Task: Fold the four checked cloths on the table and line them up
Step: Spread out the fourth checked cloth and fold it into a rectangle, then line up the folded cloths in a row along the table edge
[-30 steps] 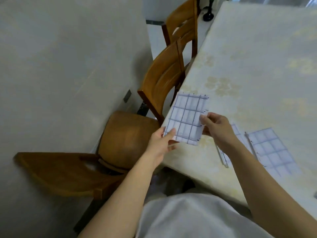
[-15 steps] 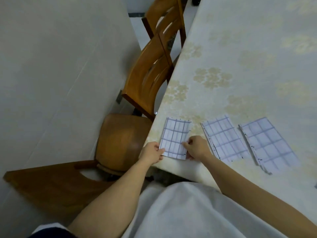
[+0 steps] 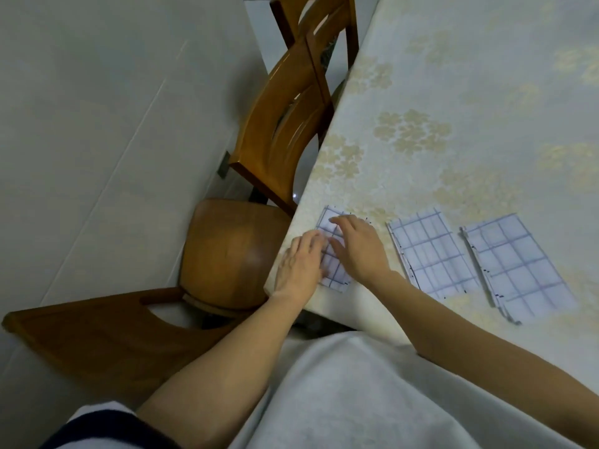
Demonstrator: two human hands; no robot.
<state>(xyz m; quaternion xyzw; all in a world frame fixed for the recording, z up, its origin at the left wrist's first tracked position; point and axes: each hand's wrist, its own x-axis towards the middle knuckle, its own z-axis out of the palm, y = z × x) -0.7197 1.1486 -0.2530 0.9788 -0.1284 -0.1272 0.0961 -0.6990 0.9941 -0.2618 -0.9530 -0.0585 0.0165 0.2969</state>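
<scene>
Head view: what has been changed?
— The checked cloth [image 3: 335, 275], pinched in mid-air a second ago, is now laid at the left corner of the table [image 3: 453, 92], pressed flat under left hand [image 3: 299, 267] and right hand [image 3: 359, 251]. The fingers are straight and nothing is gripped.
— And around it?
— A second cloth [image 3: 432, 254] and a third cloth [image 3: 518, 267] are lined up beside it on flowered covering. Wooden chairs [image 3: 285, 124] are set on pale tiles [image 3: 97, 124].

A floral tablecloth [image 3: 470, 92] and pale tiled floor [image 3: 97, 124] are shown.
A wooden chair [image 3: 233, 254] is set beside the near left corner of the surface [image 3: 324, 186]; a second chair [image 3: 285, 131] is tucked against its left edge, a third chair [image 3: 324, 17] behind it.
</scene>
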